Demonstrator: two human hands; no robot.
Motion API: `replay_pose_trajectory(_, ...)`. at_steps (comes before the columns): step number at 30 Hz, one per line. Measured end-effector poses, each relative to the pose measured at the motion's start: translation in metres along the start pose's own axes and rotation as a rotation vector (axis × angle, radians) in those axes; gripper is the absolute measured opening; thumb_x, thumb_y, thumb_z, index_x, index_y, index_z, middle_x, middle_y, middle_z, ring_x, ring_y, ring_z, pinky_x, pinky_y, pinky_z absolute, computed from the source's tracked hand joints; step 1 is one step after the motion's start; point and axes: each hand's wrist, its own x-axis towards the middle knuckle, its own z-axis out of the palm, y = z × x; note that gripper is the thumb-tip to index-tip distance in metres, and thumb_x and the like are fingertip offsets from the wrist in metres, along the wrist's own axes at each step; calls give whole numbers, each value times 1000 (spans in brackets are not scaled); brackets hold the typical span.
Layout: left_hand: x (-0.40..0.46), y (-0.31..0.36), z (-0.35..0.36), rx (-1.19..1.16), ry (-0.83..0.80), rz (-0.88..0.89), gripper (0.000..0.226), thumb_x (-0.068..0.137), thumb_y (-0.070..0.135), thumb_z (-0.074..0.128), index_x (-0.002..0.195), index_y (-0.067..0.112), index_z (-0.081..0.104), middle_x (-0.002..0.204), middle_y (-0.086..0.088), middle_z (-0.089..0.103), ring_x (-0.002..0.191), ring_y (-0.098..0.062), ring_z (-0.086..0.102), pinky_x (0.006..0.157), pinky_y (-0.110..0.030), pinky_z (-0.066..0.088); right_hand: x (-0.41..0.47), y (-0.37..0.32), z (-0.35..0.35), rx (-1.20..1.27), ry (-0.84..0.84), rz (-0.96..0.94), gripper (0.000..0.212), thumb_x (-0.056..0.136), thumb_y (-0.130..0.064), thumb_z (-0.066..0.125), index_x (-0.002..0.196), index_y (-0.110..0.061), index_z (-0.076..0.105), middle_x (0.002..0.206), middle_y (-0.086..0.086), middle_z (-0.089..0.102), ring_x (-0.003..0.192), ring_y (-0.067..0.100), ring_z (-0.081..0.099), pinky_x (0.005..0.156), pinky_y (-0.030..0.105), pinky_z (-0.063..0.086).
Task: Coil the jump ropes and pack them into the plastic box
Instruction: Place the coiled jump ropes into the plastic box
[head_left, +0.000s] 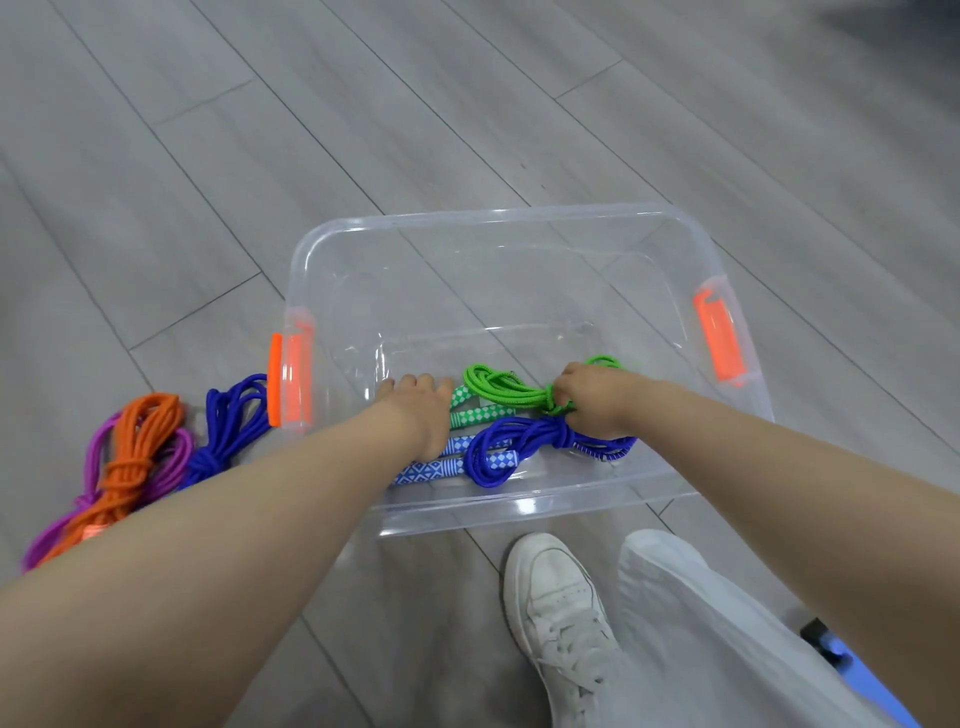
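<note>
A clear plastic box (498, 215) with orange latches stands on the floor. Inside it, near the front wall, lie a coiled green jump rope (501, 389) and a coiled blue jump rope (511, 447), both with checkered handles. My right hand (592, 397) grips the green rope's knotted middle inside the box. My left hand (418, 402) reaches into the box and rests on the green rope's handles, its fingers bent over them. Left of the box on the floor lie a second blue coil (228, 421), an orange coil (137, 452) and a purple coil (96, 457).
Grey wood-look floor all around. My white shoe (561, 603) and pale trouser leg (701, 623) are just in front of the box. A blue object (857, 665) lies at the lower right edge.
</note>
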Motion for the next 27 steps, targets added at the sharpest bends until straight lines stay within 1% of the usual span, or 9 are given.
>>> replay_pose_trajectory(4,-21,-10,-18,217,181,147,68,86,18,50,147,14,22,145,-12,36,135,-32,32,114,-42,24,-12,-10,-19,19,49,3,39,92,-17,49,131,-18,50,132,7,48,119,30,50,95,38,44)
replay_pose_trajectory(6,-37,-16,-29,288,294,196,62,88,22,47,145,15,26,146,-12,36,137,-32,29,115,-42,18,-19,-21,-35,9,94,-30,41,93,-18,50,133,-19,47,135,7,47,123,29,46,98,38,42)
replay_pose_trajectory(9,-67,-31,-47,281,421,231,62,96,33,38,151,17,15,153,-10,28,144,-31,17,118,-43,10,-34,-44,-66,-22,179,-91,45,93,-20,52,137,-22,43,141,5,45,128,27,43,103,42,40)
replay_pose_trajectory(13,-109,-68,-63,158,611,213,69,97,51,25,154,19,0,155,-7,27,144,-28,19,118,-41,11,-61,-83,-112,-19,284,-183,51,94,-21,53,143,-23,37,145,3,43,132,23,40,105,35,35)
replay_pose_trajectory(15,-127,-93,-63,119,711,208,70,95,53,23,154,18,11,152,-8,35,141,-29,29,116,-42,19,-70,-104,-130,-21,338,-223,51,94,-22,53,143,-23,37,145,2,44,132,23,40,105,35,35)
replay_pose_trajectory(17,-145,-121,-56,83,789,170,69,90,51,26,149,14,31,142,-11,48,132,-33,43,109,-44,31,-74,-128,-145,-50,362,-260,51,94,-23,53,142,-23,37,145,2,43,132,23,40,105,38,36)
replay_pose_trajectory(19,-160,-148,-45,38,804,91,69,88,50,29,145,12,38,139,-13,51,128,-34,46,107,-44,35,-73,-155,-155,-92,362,-306,51,94,-22,53,142,-22,37,144,3,44,131,24,41,105,39,37)
replay_pose_trajectory(24,-179,-211,7,-54,697,-155,67,91,41,49,149,15,29,149,-10,38,135,-31,35,109,-43,28,-48,-234,-162,-184,338,-447,52,92,-19,54,142,-20,38,139,7,47,128,27,44,104,40,37)
replay_pose_trajectory(27,-186,-239,43,-139,673,-245,63,87,40,45,144,14,38,145,-12,43,133,-32,39,107,-44,31,-25,-279,-152,-213,317,-503,54,90,-18,54,142,-19,38,140,8,46,127,28,43,103,41,38)
